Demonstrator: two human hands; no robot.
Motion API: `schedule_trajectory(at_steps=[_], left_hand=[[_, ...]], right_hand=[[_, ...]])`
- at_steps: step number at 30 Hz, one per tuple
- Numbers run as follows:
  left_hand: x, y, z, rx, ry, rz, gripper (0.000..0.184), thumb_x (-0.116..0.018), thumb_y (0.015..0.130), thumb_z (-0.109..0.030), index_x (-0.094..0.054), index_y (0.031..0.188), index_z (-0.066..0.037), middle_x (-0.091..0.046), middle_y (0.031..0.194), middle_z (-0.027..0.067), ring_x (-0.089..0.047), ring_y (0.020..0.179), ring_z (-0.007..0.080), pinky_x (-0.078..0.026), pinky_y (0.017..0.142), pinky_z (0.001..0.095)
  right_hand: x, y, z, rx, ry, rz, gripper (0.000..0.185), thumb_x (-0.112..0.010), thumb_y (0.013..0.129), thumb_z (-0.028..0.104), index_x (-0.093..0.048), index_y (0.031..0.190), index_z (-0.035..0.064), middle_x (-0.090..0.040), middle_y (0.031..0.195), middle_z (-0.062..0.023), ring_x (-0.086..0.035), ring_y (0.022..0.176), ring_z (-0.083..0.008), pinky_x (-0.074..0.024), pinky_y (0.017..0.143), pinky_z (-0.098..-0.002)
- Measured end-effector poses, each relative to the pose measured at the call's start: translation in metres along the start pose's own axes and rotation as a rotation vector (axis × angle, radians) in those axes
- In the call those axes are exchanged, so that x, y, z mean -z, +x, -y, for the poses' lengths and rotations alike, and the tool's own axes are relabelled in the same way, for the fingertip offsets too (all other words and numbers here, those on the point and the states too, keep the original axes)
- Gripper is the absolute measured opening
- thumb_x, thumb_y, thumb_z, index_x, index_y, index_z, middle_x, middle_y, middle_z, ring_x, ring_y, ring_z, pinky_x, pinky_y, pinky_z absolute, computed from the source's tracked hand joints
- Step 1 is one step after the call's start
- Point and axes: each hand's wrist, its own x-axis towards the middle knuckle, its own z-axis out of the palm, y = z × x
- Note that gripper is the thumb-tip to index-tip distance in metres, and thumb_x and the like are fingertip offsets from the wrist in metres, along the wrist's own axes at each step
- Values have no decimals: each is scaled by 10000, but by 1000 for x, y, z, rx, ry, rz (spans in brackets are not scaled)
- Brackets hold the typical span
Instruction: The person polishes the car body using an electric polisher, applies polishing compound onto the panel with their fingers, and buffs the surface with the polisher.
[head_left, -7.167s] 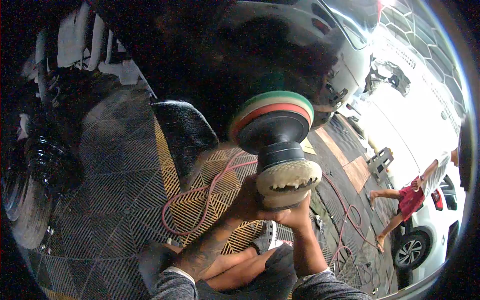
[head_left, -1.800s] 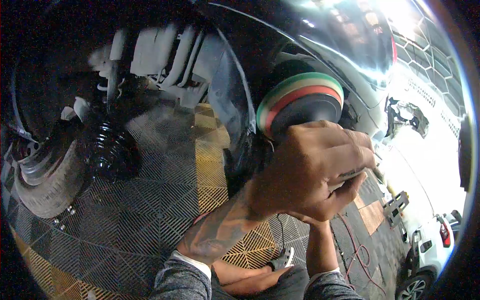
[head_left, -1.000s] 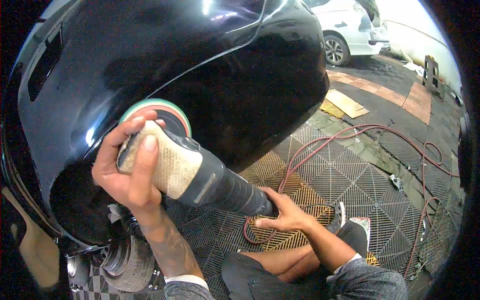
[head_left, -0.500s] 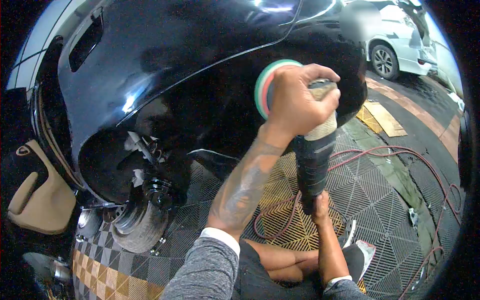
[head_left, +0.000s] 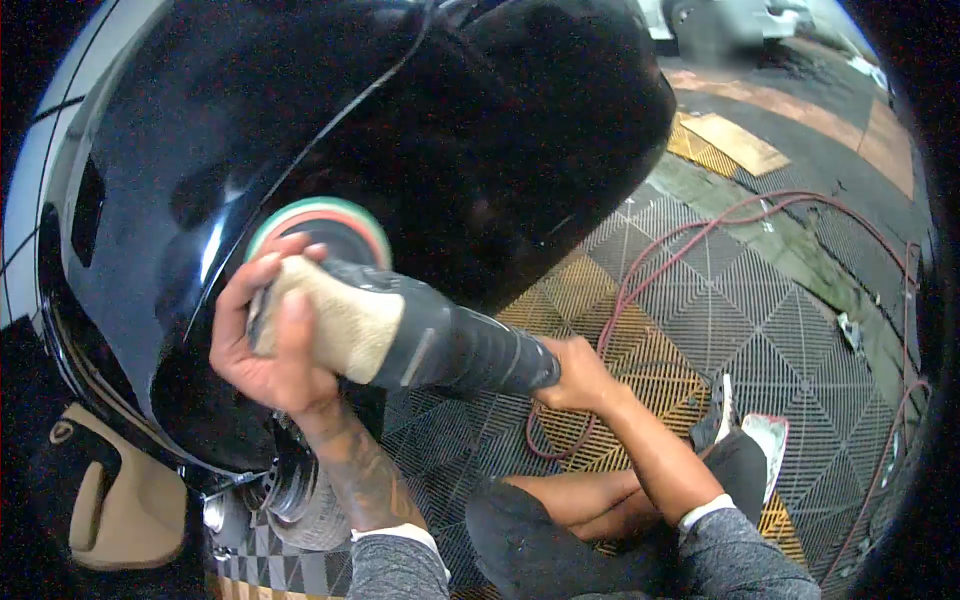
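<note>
A black car polisher (head_left: 455, 345) lies across the middle of the view, with a beige cloth cover (head_left: 350, 320) round its head. My left hand (head_left: 275, 345) is closed round the covered head. At the rear end of the body, my right hand (head_left: 585, 375) is wrapped round the grip. The round green and red pad (head_left: 320, 205) is against or very close to the glossy black car bumper (head_left: 480, 180); the contact itself is hidden. A crease line runs down the panel beside the pad.
Ribbed grey and yellow floor tiles (head_left: 720, 330) lie below. A red hose or cable (head_left: 640, 265) loops over them at the right. A wheel (head_left: 315, 510) and a beige trim panel (head_left: 135, 500) are at lower left. Cardboard (head_left: 740, 145) and a white vehicle (head_left: 780, 20) lie beyond.
Both hands have swung the polisher from upright at the right to nearly sideways, its pad moving left and down across the black panel. The camera view has shifted too.
</note>
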Motion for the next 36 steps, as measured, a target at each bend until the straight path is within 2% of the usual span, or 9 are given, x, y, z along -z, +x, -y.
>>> schedule_trajectory(at_steps=[7,10,15,16,19,24,28,33,36], left_hand=[[-53,-7,18,-20,-99,11,316,-584,834,-17,-630,1128,89,-665,1097,314,-694,965,350,-556,907,450],[-112,6,31,-21,-31,36,230,-655,811,-39,-710,1015,52,-734,977,190,-708,925,257,-555,866,367],[-198,39,53,-185,87,222,161,-719,804,-142,-752,899,-17,-754,825,94,-728,752,162,-581,708,302],[-212,40,55,-199,79,148,168,-722,709,-184,-751,805,-50,-710,715,153,-706,635,300,-548,608,349],[-212,40,54,-169,84,224,158,-721,701,-177,-749,794,-52,-697,693,159,-699,624,309,-549,606,354],[-161,21,49,-111,41,308,158,-713,810,-104,-746,919,6,-743,829,89,-709,738,140,-568,703,284],[-115,10,44,-68,-10,266,165,-695,770,-65,-740,919,-9,-729,795,99,-697,729,163,-534,675,291],[-64,-7,21,48,-1,136,261,-631,824,-90,-696,1030,58,-717,979,219,-704,909,284,-567,847,400],[-37,-11,11,50,-11,130,330,-566,829,-99,-647,1090,85,-684,1025,295,-695,926,355,-568,869,454]], right_hand=[[51,-7,-5,-48,-144,-64,292,-736,672,271,-685,838,36,-678,799,-237,-668,790,-437,-537,707,-474],[68,-25,-35,-201,-94,-119,281,-735,699,270,-681,817,20,-676,791,-241,-677,778,-422,-528,687,-451],[77,-32,-55,-303,60,-277,229,-776,666,137,-682,810,-14,-690,727,-111,-619,660,-162,-510,652,-360],[75,-31,-51,-282,91,-337,222,-778,658,111,-692,822,-10,-701,745,-96,-620,665,-163,-512,658,-358],[60,-34,-45,-288,193,-385,186,-750,669,68,-700,835,-1,-710,779,-55,-613,671,-167,-515,670,-359],[28,-37,-49,-247,149,-242,153,-726,685,87,-666,791,-6,-665,693,-100,-594,631,-147,-499,622,-345],[9,-34,-28,-278,106,-125,167,-729,690,136,-657,755,0,-646,646,-135,-614,597,-171,-511,609,-370],[-12,-31,-19,-196,131,-68,333,-745,653,215,-670,901,7,-688,806,-233,-682,789,-437,-545,700,-439],[-15,-27,-14,-122,71,-30,292,-741,654,146,-668,876,-29,-667,789,-254,-681,776,-433,-534,674,-428]])
